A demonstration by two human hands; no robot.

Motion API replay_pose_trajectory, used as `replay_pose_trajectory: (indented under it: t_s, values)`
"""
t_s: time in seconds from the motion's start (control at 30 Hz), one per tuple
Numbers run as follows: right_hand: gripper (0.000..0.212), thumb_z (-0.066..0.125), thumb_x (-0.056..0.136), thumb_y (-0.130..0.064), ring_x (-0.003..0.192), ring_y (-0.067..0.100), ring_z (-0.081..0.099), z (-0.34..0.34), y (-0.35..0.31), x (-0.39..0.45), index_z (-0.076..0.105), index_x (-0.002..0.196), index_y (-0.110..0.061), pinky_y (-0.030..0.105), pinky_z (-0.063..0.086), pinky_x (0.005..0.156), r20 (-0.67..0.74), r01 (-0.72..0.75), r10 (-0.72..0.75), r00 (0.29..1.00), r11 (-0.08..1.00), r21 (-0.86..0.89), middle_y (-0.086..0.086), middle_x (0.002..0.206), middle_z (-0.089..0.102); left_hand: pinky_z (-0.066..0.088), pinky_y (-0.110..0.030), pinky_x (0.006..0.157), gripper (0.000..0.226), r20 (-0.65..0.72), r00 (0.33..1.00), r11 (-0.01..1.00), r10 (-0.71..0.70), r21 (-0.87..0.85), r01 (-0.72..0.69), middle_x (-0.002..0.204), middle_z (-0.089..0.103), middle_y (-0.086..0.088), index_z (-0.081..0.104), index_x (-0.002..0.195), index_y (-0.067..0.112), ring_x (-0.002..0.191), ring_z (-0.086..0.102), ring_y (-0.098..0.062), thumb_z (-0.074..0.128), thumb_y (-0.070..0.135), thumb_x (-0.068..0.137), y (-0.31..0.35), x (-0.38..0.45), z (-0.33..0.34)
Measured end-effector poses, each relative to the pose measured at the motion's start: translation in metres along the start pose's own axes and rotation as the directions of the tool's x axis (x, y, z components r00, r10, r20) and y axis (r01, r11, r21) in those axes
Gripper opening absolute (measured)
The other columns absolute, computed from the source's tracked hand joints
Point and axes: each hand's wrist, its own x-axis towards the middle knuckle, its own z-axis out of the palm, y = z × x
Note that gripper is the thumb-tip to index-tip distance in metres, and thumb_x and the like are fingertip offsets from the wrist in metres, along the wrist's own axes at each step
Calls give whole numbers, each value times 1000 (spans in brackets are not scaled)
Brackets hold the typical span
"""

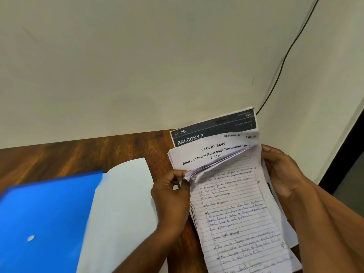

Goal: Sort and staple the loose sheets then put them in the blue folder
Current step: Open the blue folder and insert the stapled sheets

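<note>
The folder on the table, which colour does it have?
The folder is bright blue, with a pale inner sheet; the head view shows it.

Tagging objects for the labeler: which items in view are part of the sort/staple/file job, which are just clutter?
Job:
handwritten sheets, gripped by left hand and right hand
blue folder, open

Not job:
printed task card
black cable
wooden table

No stapler visible.

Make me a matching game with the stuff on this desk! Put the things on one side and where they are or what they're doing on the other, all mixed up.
Things:
1. blue folder
2. handwritten sheets
3. black cable
4. left hand

Places or states:
A. runs down the wall
B. bends back the top corners of the pages
C. lies on the left of the desk
D. held between both hands

Pairs: 1-C, 2-D, 3-A, 4-B
</note>
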Motion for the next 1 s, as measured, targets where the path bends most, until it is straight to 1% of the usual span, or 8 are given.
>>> replay_pose_trajectory:
  t_s: [0.1, 0.17, 0.33, 0.5, 0.57, 0.67, 0.77, 1.0]
  values:
    - [25, 70, 92, -41, 100, 29, 76, 7, -4, -5, 83, 100, -22, 36, 64, 79, 113, 40, -37, 993, 999, -26, 9, 106, 80, 59, -21, 71, 15, -13, 1000, 1000, -26, 1, 26, 87, 78, 11, 80, 92, 23, 87, 74, -16, 84, 9, 85, 5, 3, 1]
    - [39, 92, 73, -26, 106, 35, 75, 6, 0, -4, 79, 109, -17, 34, 64, 79, 109, 74, -55, 992, 980, -184, 13, 112, 79, 64, -29, 74, 14, -23, 998, 998, -63, -2, 63, 89, 79, 11, 79, 92, 23, 88, 75, -16, 85, 13, 85, 6, 4, 2]
    - [35, 80, 71, -5, 94, 33, 78, 18, -3, -8, 77, 106, -9, 33, 65, 75, -27, 208, -218, 976, 956, -206, 14, 103, 80, 65, -27, 77, 42, -1, 998, 992, -65, -112, 65, 109, 75, 10, 63, 115, 24, 99, 75, -10, 87, 12, 82, 31, 8, 2]
    - [31, 74, 79, 0, 100, 47, 72, 19, -16, -15, 75, 110, -4, 57, 62, 87, -79, 350, -352, 933, 936, -32, 26, 115, 74, 58, -23, 90, 85, 37, 998, 995, 44, -96, -40, 131, 63, 15, 43, 144, 34, 119, 65, -3, 91, 37, 74, 53, 21, -5]
    - [32, 71, 84, 0, 105, 48, 69, 21, -21, -19, 73, 115, -4, 62, 56, 94, -99, 392, -387, 917, 918, 50, 28, 120, 71, 60, -26, 88, 75, 238, 971, 992, 19, -127, 12, 129, 68, 16, 50, 139, 34, 118, 68, -7, 88, 40, 76, 61, 24, -9]
    - [26, 72, 82, -5, 98, 38, 74, 30, -32, -25, 77, 107, -12, 48, 64, 84, -136, 447, -442, 887, 895, 7, 17, 111, 77, 63, -26, 78, 37, 458, 888, 967, 45, -242, 76, 113, 78, 11, 64, 122, 22, 104, 76, -14, 78, 18, 87, 77, 19, -12]
    - [22, 76, 78, -9, 91, 29, 77, 41, -45, -30, 79, 98, -15, 35, 64, 74, -114, 479, -483, 868, 876, -64, 10, 102, 80, 63, -26, 76, 18, 458, 884, 964, 94, -263, 34, 107, 81, 7, 71, 113, 18, 98, 78, -15, 70, 13, 96, 90, 10, -13]
    - [15, 78, 80, -13, 95, 31, 76, 69, -57, -54, 82, 93, -19, 43, 64, 84, -123, 543, -550, 826, 835, -85, 8, 102, 80, 65, -32, 71, 19, 339, 933, 979, 120, -197, -54, 103, 80, 9, 71, 113, 21, 92, 79, -15, 69, 30, 98, 112, -10, -33]
